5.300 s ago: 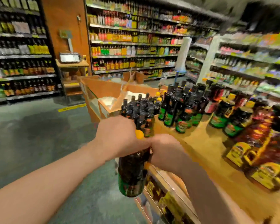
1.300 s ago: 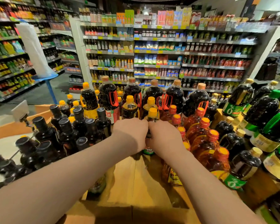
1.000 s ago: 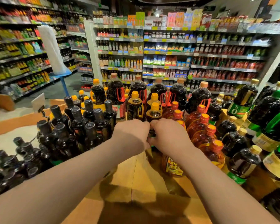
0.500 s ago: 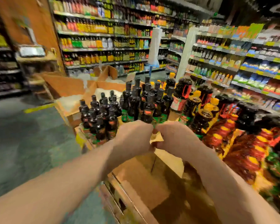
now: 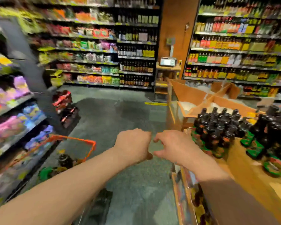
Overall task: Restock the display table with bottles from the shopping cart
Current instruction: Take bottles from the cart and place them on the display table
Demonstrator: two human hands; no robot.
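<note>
Hands hang empty over the aisle floor: the left hand has its fingers curled under with nothing in them, the right hand is loosely hooked and holds nothing either. Off to the left and below the left hand sits the orange-rimmed shopping cart, with a dark bottle lying in it. Right of the right hand, the display table carries its rows. I judge the reach best led by the left hand, taking the bottle round the body, not the cap.
</note>
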